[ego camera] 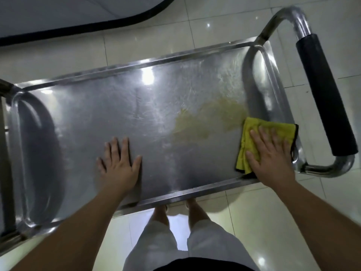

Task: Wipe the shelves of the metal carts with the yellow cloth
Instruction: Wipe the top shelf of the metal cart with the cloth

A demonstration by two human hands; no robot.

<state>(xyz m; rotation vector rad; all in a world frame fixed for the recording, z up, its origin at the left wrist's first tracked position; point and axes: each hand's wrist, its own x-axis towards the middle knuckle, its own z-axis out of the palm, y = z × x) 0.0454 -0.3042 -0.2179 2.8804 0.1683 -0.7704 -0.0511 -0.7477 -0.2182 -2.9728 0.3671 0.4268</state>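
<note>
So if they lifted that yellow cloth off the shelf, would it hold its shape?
Probably not: the folded yellow cloth shows soft creased layers, so it would likely droop. It looks light, and should slide easily over the shiny metal shelf under the flat right hand.

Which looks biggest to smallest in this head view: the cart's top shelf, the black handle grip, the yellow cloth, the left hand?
1. Top shelf
2. Black handle grip
3. Yellow cloth and left hand: similar in apparent size, and the right hand covers part of the cloth, so unranked.

Bare forearms, white knee-length shorts, perhaps a dark top at the waist.
</note>
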